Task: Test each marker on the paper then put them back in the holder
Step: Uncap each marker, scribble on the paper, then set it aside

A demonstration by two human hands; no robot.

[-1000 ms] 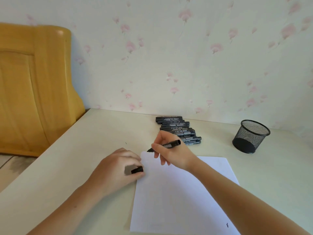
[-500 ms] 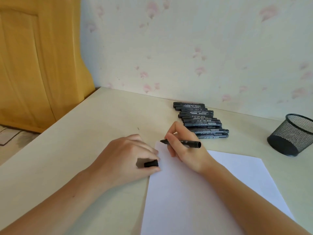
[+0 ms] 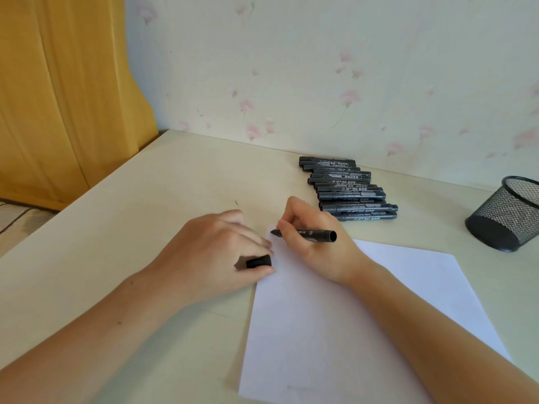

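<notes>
Against the floral wall, on the desk point(image 3: 151, 199), your right hand point(image 3: 315, 243) pinches the light, rigid marker point(image 3: 309, 234) mid-barrel, tip at the paper point(image 3: 335, 330)'s far-left corner, while your left hand point(image 3: 215, 258) grips its cap point(image 3: 259, 262); the holder point(image 3: 507, 214) stands at the right edge.

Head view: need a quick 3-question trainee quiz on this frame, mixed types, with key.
1. True or false: the holder already has markers standing in it.
2. Which of the hands holds the cap? A) left B) right C) neither
3. Fill in: the marker tip sits at the paper's far-left ____.

Key:
1. False: it looks empty; the pile lies on the table beside it.
2. A: the left hand holds the cap; the right hand grips the marker.
3. corner.
</notes>
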